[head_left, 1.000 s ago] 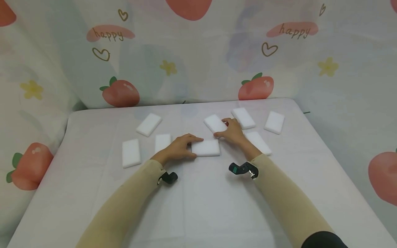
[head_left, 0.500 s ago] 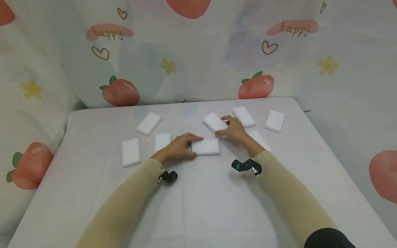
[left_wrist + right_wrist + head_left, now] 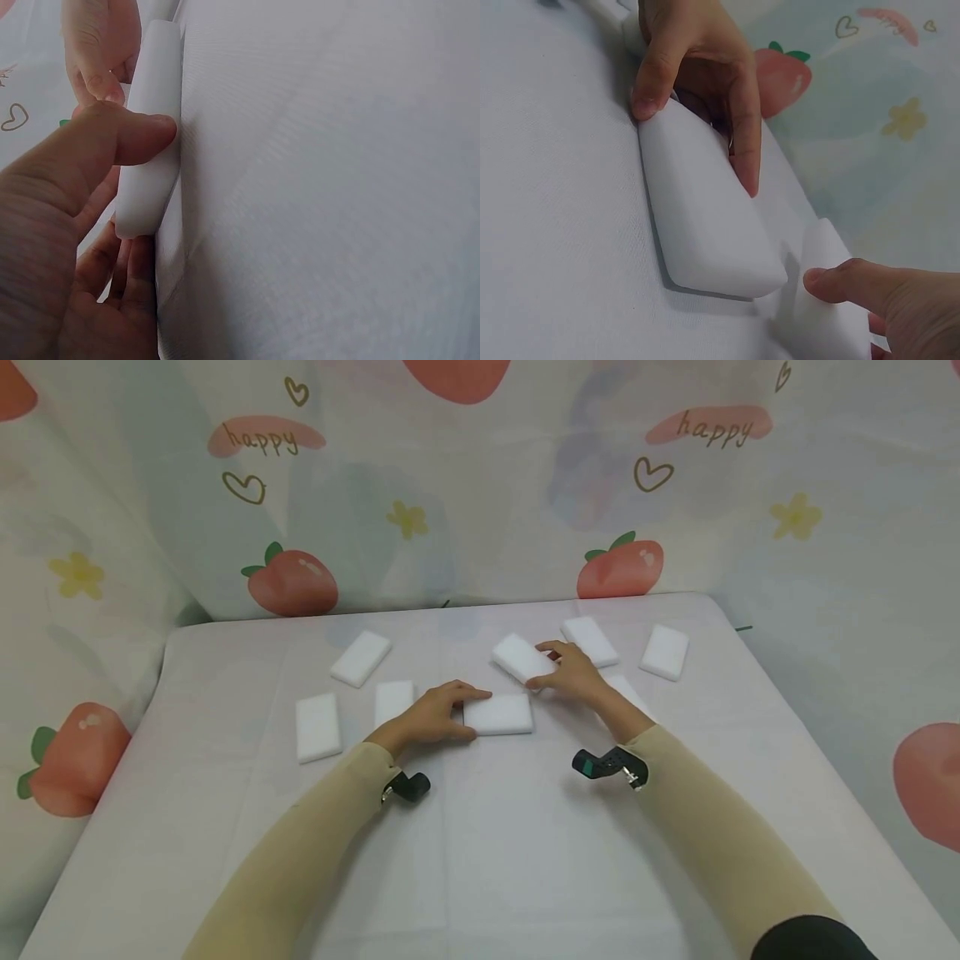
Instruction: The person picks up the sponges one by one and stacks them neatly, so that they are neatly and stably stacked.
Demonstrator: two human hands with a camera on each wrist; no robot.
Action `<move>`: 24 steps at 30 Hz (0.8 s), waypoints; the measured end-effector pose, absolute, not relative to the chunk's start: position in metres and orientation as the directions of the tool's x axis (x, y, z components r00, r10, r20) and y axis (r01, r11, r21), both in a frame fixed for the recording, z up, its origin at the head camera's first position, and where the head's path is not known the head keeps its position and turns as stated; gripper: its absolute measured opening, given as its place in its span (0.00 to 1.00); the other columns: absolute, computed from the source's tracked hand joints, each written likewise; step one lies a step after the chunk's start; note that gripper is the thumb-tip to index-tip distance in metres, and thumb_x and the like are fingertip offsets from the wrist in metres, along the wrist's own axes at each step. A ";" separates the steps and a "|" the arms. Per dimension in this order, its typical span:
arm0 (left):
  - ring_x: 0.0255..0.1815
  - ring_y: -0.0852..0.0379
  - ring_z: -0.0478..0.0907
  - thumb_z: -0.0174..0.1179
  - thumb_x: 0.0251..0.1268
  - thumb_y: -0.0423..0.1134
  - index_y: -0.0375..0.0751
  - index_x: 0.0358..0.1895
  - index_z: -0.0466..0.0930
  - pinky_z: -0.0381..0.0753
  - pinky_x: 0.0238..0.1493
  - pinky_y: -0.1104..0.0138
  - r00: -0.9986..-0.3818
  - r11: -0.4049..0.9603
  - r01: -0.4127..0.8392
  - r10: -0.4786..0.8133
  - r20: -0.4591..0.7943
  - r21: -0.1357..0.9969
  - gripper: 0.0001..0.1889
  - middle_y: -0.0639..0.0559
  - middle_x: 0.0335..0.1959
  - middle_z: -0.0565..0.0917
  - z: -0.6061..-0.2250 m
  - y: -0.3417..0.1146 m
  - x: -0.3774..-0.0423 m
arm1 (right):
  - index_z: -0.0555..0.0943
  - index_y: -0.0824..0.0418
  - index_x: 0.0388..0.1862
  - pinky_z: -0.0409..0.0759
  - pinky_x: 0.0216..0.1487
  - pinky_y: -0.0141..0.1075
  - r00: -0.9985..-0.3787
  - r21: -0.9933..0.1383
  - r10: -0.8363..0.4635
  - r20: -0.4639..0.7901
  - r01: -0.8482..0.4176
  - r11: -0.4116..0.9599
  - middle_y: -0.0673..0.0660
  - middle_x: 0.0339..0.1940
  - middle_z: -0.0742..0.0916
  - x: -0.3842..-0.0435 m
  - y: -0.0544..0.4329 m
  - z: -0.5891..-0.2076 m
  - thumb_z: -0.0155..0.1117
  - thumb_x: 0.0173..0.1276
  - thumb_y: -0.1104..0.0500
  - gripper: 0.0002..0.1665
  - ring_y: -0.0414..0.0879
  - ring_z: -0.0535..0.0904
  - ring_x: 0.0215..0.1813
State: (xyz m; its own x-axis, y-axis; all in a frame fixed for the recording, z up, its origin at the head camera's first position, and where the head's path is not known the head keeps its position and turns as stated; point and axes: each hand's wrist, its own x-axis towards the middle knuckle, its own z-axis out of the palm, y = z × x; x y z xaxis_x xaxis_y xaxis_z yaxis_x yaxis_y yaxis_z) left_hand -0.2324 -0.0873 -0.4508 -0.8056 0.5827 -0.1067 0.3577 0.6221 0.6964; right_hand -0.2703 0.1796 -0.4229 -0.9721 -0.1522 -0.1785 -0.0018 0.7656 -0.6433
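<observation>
My left hand (image 3: 431,718) grips the left end of a white sponge block (image 3: 498,715) lying crosswise mid-table, thumb on the near long side and fingers at the far side. In the left wrist view its thumb (image 3: 146,139) presses the sponge's side. Just behind, my right hand (image 3: 573,677) pinches the right end of a second white sponge block (image 3: 521,657), set at a slant. The right wrist view shows that thumb (image 3: 853,283) against the held sponge (image 3: 825,322), whose lower edge leaves the frame.
Around the hands lie several more white sponges: one far left (image 3: 318,727), one at the back left (image 3: 361,659), one partly hidden by the left hand (image 3: 392,702). Others sit at the back (image 3: 590,642), far right (image 3: 664,652), and under the right forearm (image 3: 628,691). A printed curtain (image 3: 487,485) rises behind.
My right wrist and forearm have swung slightly to the right, with the right hand still pinching its sponge, which has shifted a little. My left hand has stayed in place.
</observation>
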 end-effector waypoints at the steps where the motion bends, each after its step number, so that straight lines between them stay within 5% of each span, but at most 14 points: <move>1: 0.62 0.54 0.72 0.71 0.57 0.41 0.56 0.70 0.72 0.71 0.66 0.59 -0.806 0.623 0.358 0.583 -0.107 0.696 0.34 0.52 0.64 0.73 -0.451 -0.087 -0.233 | 0.66 0.60 0.73 0.68 0.67 0.54 -0.972 -0.645 -0.158 -0.176 -0.007 0.764 0.67 0.66 0.72 -0.270 0.180 -0.422 0.75 0.59 0.51 0.46 0.61 0.68 0.66; 24: 0.62 0.53 0.71 0.71 0.56 0.40 0.54 0.71 0.70 0.71 0.66 0.59 -0.803 0.621 0.361 0.587 -0.108 0.695 0.36 0.52 0.65 0.72 -0.449 -0.087 -0.232 | 0.69 0.63 0.70 0.73 0.52 0.44 -0.956 -0.690 -0.260 -0.137 -0.096 0.717 0.66 0.60 0.76 -0.253 0.193 -0.407 0.76 0.57 0.57 0.43 0.58 0.72 0.57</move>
State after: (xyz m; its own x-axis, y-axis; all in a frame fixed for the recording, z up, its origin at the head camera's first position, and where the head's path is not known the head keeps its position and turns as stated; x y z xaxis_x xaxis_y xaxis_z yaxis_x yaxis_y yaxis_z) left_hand -0.2317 -0.0874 -0.4493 -0.8025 0.5868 -0.1078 0.3610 0.6215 0.6953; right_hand -0.2528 0.1934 -0.4069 -0.9557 -0.2604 -0.1371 -0.0965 0.7173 -0.6901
